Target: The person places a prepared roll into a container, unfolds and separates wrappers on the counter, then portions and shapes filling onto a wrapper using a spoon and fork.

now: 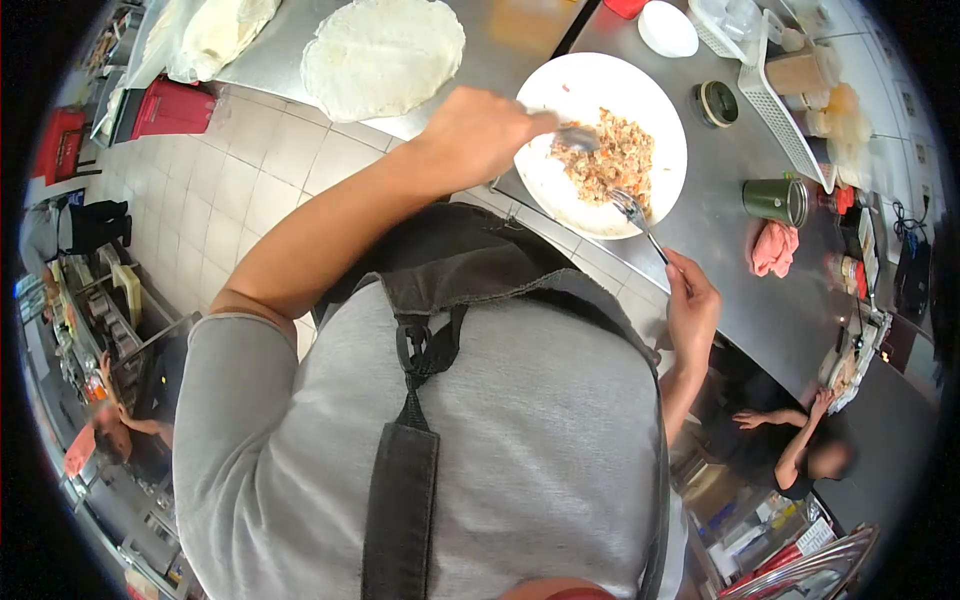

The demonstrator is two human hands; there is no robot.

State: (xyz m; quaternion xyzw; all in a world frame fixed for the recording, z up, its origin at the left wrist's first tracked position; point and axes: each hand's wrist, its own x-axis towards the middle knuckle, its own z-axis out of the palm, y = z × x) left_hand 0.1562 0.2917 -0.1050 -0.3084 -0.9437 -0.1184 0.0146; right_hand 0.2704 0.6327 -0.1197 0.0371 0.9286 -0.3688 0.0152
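We close our left hand round a spoon and pinch a fork in our right; both dip into chopped food on the white plate at the tabletop's near left corner.

White bowl; filling, brown flecked with orange. My shirt is plain grey (its strap black). Cloth, pink; canister, green.
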